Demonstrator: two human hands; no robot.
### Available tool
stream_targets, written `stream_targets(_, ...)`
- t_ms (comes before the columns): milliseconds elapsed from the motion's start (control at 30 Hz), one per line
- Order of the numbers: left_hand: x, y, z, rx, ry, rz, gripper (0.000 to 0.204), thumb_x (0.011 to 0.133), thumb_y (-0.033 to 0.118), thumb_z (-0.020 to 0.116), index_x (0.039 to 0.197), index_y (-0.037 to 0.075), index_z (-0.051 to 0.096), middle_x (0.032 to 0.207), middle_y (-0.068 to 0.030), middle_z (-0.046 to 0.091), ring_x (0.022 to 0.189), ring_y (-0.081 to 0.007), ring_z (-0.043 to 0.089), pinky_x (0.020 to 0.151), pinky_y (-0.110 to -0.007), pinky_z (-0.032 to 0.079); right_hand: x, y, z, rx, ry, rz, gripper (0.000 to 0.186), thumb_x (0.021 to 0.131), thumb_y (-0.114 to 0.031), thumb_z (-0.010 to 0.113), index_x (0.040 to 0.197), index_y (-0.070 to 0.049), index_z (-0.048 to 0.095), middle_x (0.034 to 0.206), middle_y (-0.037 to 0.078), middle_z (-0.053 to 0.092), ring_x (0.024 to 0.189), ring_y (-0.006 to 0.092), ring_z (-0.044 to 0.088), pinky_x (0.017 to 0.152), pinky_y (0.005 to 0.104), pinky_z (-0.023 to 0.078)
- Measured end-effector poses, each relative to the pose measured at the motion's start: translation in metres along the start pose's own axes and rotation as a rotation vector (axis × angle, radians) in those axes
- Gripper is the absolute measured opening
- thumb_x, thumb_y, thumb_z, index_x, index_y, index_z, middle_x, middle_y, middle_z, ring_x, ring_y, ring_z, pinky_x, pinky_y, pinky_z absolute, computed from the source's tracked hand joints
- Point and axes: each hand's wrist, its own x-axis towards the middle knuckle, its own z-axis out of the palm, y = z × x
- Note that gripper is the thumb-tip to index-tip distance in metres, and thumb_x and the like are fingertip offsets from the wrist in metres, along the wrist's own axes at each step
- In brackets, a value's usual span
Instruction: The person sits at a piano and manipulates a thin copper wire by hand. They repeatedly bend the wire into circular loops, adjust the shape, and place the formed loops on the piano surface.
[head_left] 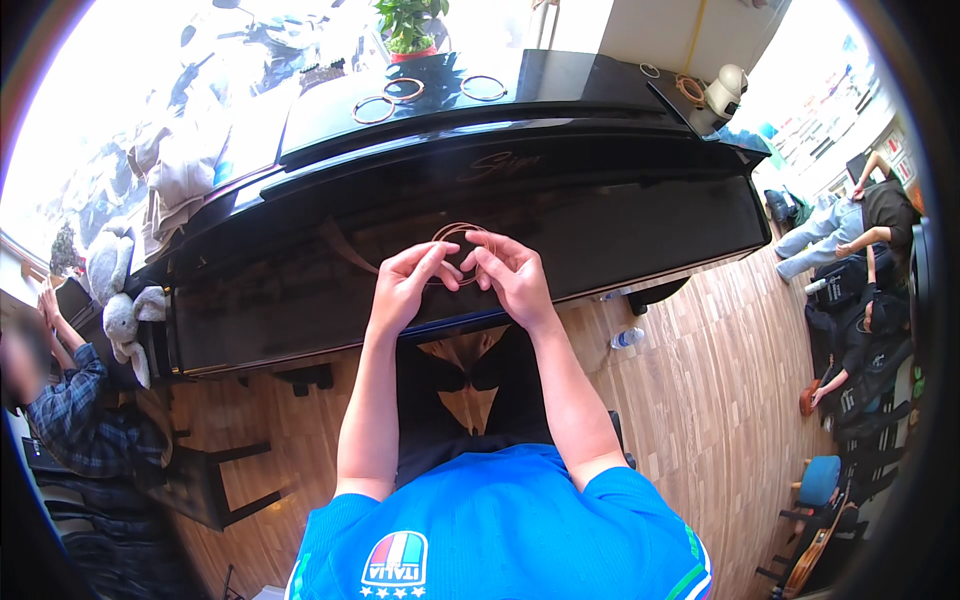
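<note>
A thin coil of copper-coloured wire (460, 225) is held in front of me, over the closed lid of a black upright piano (270, 300). My left hand (405, 285) pinches the coil's left side between thumb and fingers. On its right side, my right hand (520, 280) grips it the same way, and the two hands nearly meet. The fingers hide part of the loops. Several thin rings or coils lie on the piano top, among them one ring (373, 121) at the left and another (484, 99) near the middle.
A white camera-like device (727, 90) and brownish coils (690, 88) sit at the piano's right end. A potted plant (408, 25) stands behind. A grey plush rabbit (121, 318) hangs at the left, near a seated person (75, 410). A plastic bottle (627, 338) is on the floor; other people are at right.
</note>
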Motion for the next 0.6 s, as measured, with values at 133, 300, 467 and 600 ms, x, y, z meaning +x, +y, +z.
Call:
stream_targets(133, 0.002, 0.000, -0.001, -0.082, 0.091, -0.041, 0.027, 0.104, 0.017, 0.056, 0.117, -0.005, 0.066, 0.076, -0.0077, 0.068, 0.073, -0.0139, 0.066, 0.074, -0.027, 0.055, -0.005, -0.012, -0.001, 0.228, -0.170, 0.052, 0.034, 0.100, -0.017, 0.061, 0.127, 0.004, 0.063, 0.097, 0.013, 0.073, 0.086, 0.0184, 0.068, 0.085, 0.0297, 0.054)
stream_targets(300, 0.005, 0.002, 0.001, -0.050, 0.092, -0.055, 0.028, 0.104, 0.018, 0.056, 0.117, -0.004, 0.068, 0.074, -0.0068, 0.067, 0.070, -0.0128, 0.065, 0.071, -0.027, 0.055, -0.005, -0.001, -0.008, 0.144, -0.160, 0.044, 0.021, 0.095, -0.010, 0.069, 0.114, 0.000, 0.071, 0.094, 0.012, 0.073, 0.082, 0.0180, 0.068, 0.080, 0.0296, 0.055)
stream_targets(467, 0.003, 0.002, 0.003, 0.034, 0.072, -0.031, 0.029, 0.103, 0.019, 0.058, 0.117, -0.003, 0.069, 0.075, -0.0071, 0.069, 0.069, -0.0121, 0.066, 0.070, -0.026, 0.054, -0.001, 0.002, -0.004, 0.017, -0.016, 0.012, 0.016, 0.096, -0.009, 0.068, 0.108, 0.000, 0.073, 0.091, 0.008, 0.073, 0.073, 0.0087, 0.062, 0.066, 0.0220, 0.050)
stream_targets(600, 0.001, 0.001, 0.001, 0.044, 0.011, -0.009, 0.029, 0.103, 0.019, 0.059, 0.117, -0.003, 0.069, 0.075, -0.0072, 0.069, 0.070, -0.0119, 0.066, 0.070, -0.027, 0.054, -0.001, 0.002, 0.010, -0.116, 0.124, -0.048, 0.014, 0.096, -0.008, 0.066, 0.106, -0.001, 0.073, 0.091, 0.005, 0.073, 0.072, 0.0062, 0.061, 0.062, 0.0205, 0.047)
